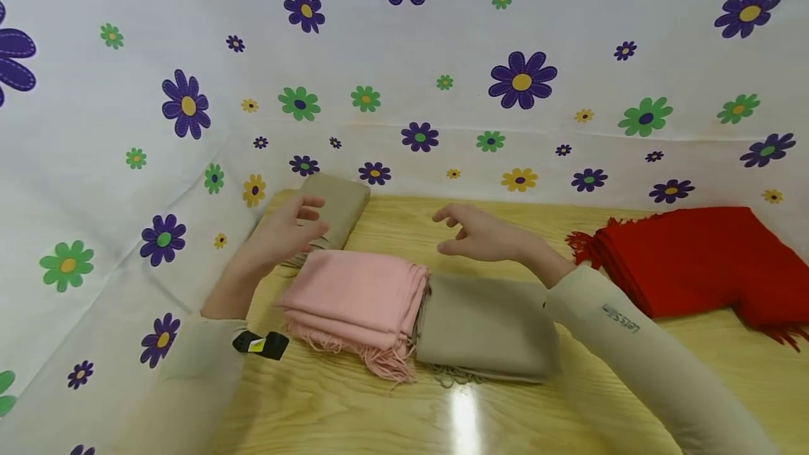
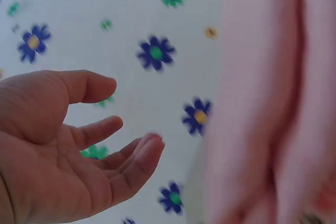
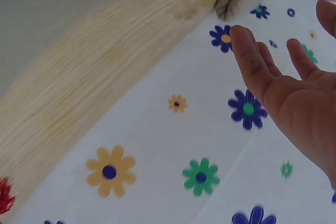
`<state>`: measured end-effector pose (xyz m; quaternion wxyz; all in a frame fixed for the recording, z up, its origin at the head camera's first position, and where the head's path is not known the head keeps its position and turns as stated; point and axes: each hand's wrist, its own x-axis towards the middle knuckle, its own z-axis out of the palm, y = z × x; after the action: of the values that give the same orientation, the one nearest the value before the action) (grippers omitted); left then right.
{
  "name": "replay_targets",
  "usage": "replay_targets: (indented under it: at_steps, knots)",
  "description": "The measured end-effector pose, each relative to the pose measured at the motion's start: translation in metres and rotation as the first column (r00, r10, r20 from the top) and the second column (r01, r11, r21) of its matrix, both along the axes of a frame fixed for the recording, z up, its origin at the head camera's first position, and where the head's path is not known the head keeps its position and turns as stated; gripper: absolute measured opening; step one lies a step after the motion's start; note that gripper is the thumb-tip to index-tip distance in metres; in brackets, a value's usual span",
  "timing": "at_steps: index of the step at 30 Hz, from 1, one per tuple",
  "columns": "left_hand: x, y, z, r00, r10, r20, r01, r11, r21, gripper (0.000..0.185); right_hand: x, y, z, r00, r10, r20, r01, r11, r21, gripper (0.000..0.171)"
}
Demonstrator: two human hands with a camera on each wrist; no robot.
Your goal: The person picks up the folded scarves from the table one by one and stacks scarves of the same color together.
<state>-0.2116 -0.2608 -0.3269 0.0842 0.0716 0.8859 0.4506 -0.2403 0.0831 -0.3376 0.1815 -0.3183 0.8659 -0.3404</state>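
Pink scarf [image 1: 357,300] lies folded at the table's [image 1: 354,413] near-left part, touching the beige scarf [image 1: 487,325]. Your right sleeve [image 1: 632,343] reads "LetsSlim". Your left hand [image 1: 287,230] and right hand [image 1: 483,234] hover spread and empty above bare wood behind both scarves.

Head cam above, looking down; wrist cams close; share floral backdrop [image 1: 442,55].

You see soft, matt cloth scarves, pink [image 1: 360,297] fringed and beige [image 1: 487,325] smooth, on a glossy wood-grain table [image 1: 392,413]; the backdrop [image 1: 442,48] looks like printed fabric.
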Motion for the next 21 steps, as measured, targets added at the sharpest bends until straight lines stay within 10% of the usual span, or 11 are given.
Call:
replay_targets:
  at_steps: [10, 21]
  knots:
    - [-0.048, -0.037, -0.054, 0.957, 0.284, 0.057, -0.267, 0.94, -0.213, 0.083, -0.032, -0.065, -0.02, 1.0, 0.017, -0.01, -0.016, 0.996, 0.084, 0.054]
    - [-0.072, -0.055, -0.098, 0.969, 0.238, 0.064, -0.204, 0.922, -0.33, 0.094, -0.044, -0.082, -0.035, 0.999, -0.03, 0.043, 0.025, 0.993, 0.116, 0.056]
